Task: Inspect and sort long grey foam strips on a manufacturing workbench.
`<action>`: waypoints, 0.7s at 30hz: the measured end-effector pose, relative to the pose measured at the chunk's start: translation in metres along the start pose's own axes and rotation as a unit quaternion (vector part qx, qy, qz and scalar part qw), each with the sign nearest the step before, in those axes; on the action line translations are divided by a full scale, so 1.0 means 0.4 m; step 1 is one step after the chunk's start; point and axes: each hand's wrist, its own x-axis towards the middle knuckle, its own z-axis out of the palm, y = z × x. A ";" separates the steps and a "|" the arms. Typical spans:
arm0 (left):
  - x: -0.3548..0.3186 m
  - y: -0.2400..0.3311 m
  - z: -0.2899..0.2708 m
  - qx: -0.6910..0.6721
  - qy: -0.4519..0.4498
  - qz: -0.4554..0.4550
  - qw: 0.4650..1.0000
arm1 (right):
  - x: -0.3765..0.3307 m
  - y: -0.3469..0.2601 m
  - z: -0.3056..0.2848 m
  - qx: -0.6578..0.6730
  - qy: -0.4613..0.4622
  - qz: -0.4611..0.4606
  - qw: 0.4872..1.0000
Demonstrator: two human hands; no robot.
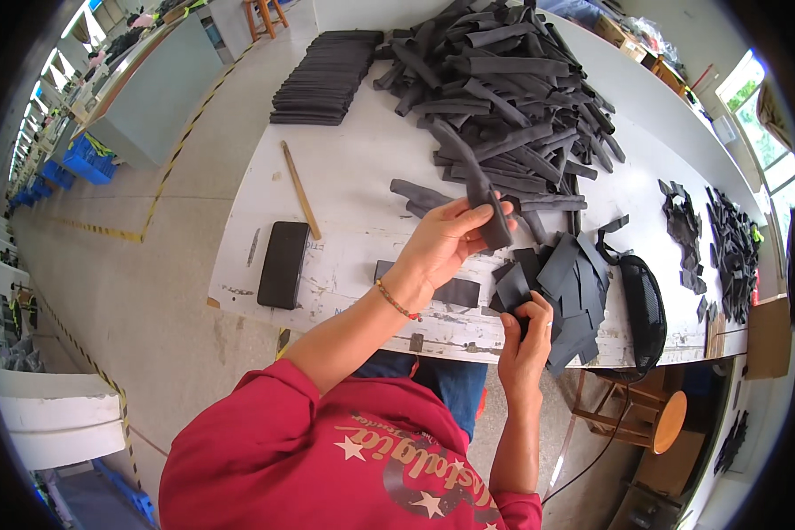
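Note:
My left hand (442,240) pinches a dark grey fabric tube (473,175) between thumb and fingers, raised above the table with its far end pointing toward the big pile. Lower and to the right, my right hand (526,346) grips a thin black rectangular piece (512,288). Beside that hand lies a loose heap of similar flat black pieces (577,296). Another dark strip (458,291) rests on the table, partly hidden by my left forearm. A large jumbled pile of dark fabric tubes (521,115) covers the far part of the white table (353,185).
Flattened dark pieces (322,81) are stacked neatly at the far left. A wooden stick (301,190) and a black rectangular case (283,265) lie near the left edge. Right of the heap stands a black mesh-covered object (645,309). A wooden stool (670,422) is below the table's right side.

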 end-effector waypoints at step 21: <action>-0.048 -0.024 -0.055 -0.006 0.044 -0.077 0.996 | 0.073 -0.030 -0.001 -0.158 0.065 -0.127 0.977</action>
